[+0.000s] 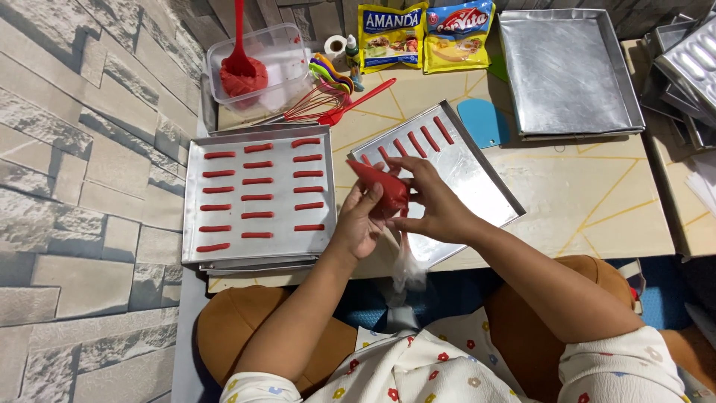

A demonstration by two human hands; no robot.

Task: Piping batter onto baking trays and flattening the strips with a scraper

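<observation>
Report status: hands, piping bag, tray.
Left hand and right hand both grip red piping bag. Bag tip over partly filled tray, five red strips laid. Nothing in the way.

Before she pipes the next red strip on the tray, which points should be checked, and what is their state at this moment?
1. Piping bag held by both hands: ok; the left hand supports it and the right hand grips it.
2. Red batter remaining in the bag: ok, the bag looks well filled.
3. Free space on the middle tray: ok; only one row of red strips lies near its far edge.
4. Tip aimed at the tray: ok, it points toward the row, though its height above the tray cannot be judged.
5. Tip opening clean: cannot tell, too small.
6. Left tray: ok, already filled with rows and apart from the hands.
</observation>
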